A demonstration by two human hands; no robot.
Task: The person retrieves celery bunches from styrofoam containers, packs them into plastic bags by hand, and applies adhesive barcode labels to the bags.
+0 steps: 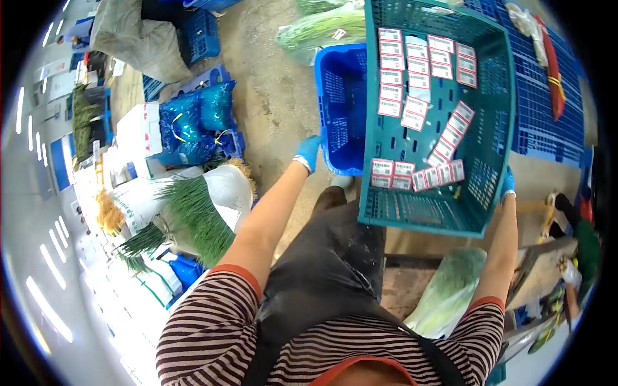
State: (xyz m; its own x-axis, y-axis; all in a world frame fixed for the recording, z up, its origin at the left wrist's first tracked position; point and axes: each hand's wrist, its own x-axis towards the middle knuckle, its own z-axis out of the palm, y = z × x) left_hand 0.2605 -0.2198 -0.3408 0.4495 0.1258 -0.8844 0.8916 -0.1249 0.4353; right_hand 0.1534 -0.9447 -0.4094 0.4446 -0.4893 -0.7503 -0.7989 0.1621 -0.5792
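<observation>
A green plastic crate (pixel 440 222) with several printed labels (pixel 414 113) stuck inside it is at the upper right, partly over a blue basket (pixel 343 122). My right hand (pixel 508 183), in a blue glove, is at the crate's right wall with its fingers mostly hidden behind the edge. My left hand (pixel 308 153), also blue-gloved, is at the blue basket's left edge, and its fingertips are hard to make out. The blue basket is beside the crate's left wall, its right part hidden by the crate.
Bagged green vegetables (pixel 322 32) lie beyond the basket. Bunches of long green stalks (pixel 196 215) and blue bags (pixel 193 122) are at left. Blue pallets (pixel 547 109) stand at right. A wrapped vegetable (pixel 450 289) lies by my right arm. Part of another person (pixel 584 251) shows at far right.
</observation>
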